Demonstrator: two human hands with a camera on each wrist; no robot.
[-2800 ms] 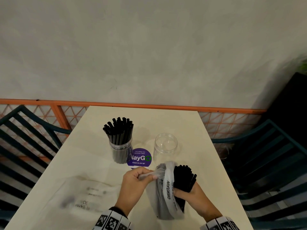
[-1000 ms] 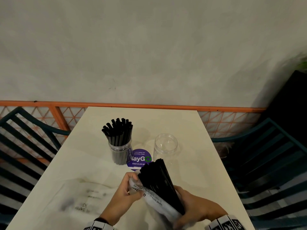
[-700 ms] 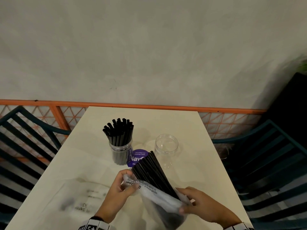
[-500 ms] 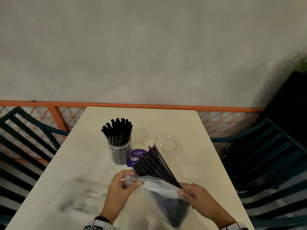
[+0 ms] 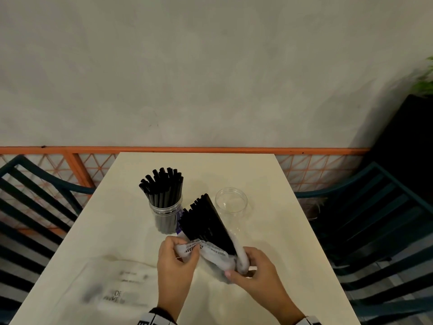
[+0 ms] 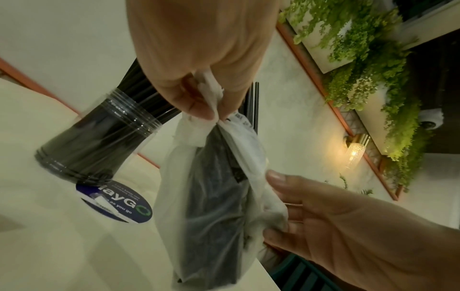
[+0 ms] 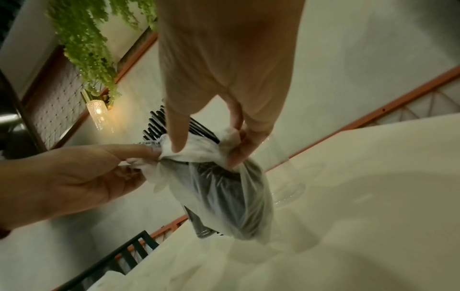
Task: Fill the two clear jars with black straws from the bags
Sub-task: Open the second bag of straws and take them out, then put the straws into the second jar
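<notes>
A clear jar (image 5: 166,212) packed with black straws stands mid-table, seen too in the left wrist view (image 6: 99,143). To its right stands an empty clear jar (image 5: 231,202). Between them a bundle of black straws (image 5: 206,221) sticks up out of a white plastic bag (image 5: 218,256), its tips leaning toward the empty jar. My left hand (image 5: 175,254) pinches the bag's left rim (image 6: 206,110). My right hand (image 5: 248,268) pinches the bunched right side of the bag (image 7: 231,137). The bag's lower part (image 6: 211,206) still covers the straw bottoms.
A purple round sticker (image 6: 117,204) lies on the cream table (image 5: 269,184) by the full jar. An emptied clear bag (image 5: 112,289) lies flat at the front left. Dark teal slatted chairs (image 5: 375,219) flank the table, and an orange rail (image 5: 187,150) runs behind it.
The bag has been pulled down off the straws, which now stand further out and tilt toward the empty jar. Both hands moved lower on the bag and closer together.
</notes>
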